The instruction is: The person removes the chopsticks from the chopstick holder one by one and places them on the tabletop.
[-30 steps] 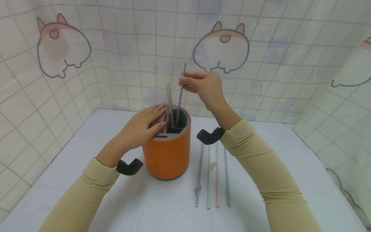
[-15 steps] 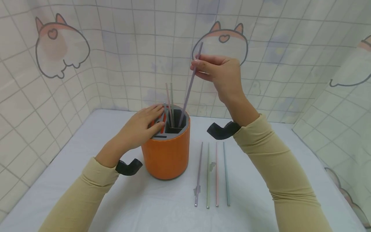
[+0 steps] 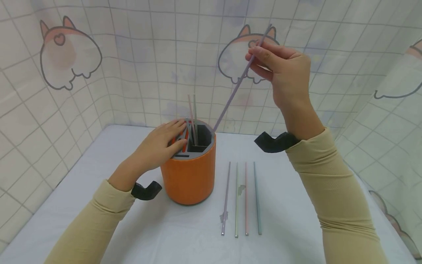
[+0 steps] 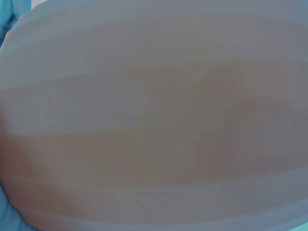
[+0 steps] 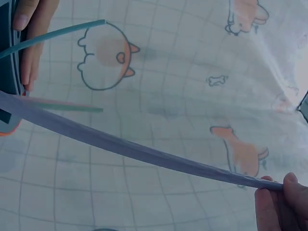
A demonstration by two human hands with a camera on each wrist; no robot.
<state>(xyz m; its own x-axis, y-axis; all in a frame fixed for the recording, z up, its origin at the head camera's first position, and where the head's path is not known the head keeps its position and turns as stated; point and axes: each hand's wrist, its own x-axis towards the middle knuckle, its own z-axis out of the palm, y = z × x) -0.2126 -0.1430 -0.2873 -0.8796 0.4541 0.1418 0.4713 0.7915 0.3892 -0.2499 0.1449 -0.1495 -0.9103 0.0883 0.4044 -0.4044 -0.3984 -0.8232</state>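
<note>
Right of and above the orange holder (image 3: 188, 181), the right hand (image 3: 286, 75) narrowly grips a purple stick (image 3: 239, 83) slanting down toward the holder, the left hand (image 3: 160, 142) resting outstretched atop it.

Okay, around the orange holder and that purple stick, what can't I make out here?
Far end of the purple stick: right wrist view, cut off by the left edge.
Top of the orange holder: head view, partly under the left hand.
Rest of the right hand: right wrist view, cut off by the corner.
Detail on the close surface: left wrist view, blurred.
</note>
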